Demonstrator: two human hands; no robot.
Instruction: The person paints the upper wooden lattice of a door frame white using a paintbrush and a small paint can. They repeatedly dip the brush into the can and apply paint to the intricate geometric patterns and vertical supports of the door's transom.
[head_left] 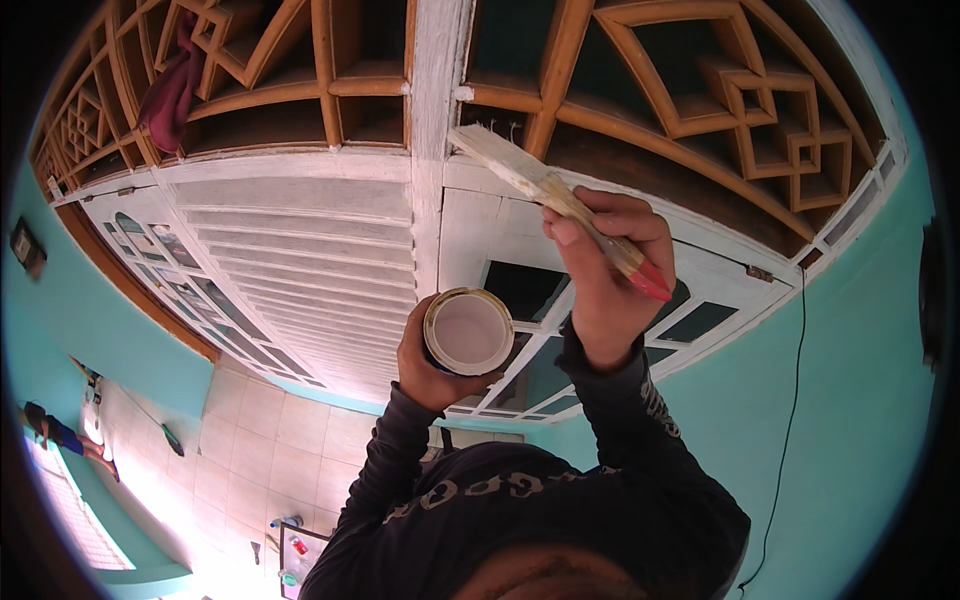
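- A person's right hand (605, 285) is gripping a paintbrush (555, 200) by its handle, fingers wrapped tight around it, with the red end of the handle sticking out below the hand.
- The brush's white-coated bristles are pointing up and to the left, resting against the white frame (440, 150) just where it is meeting the wooden lattice (720, 90) above the doors.
- The left hand (430, 365) is clasping a small paint can (468, 331) from underneath, holding it open-side up in front of the frame's central post; pale paint is showing inside the rim.
- The can is sitting just below and to the left of the brush hand, the two close but not touching.
- A white louvred shutter (300, 270) is filling the left side of the frame, and glazed door panels (540, 300) are standing on the right, behind both hands.
- A dark red cloth (170, 90) is hanging in the lattice at the upper left corner.
- Turquoise walls (850, 330) are flanking the doorway, with a black cable (795, 400) running down the right one.
- Both forearms are wearing dark long sleeves (620, 420).
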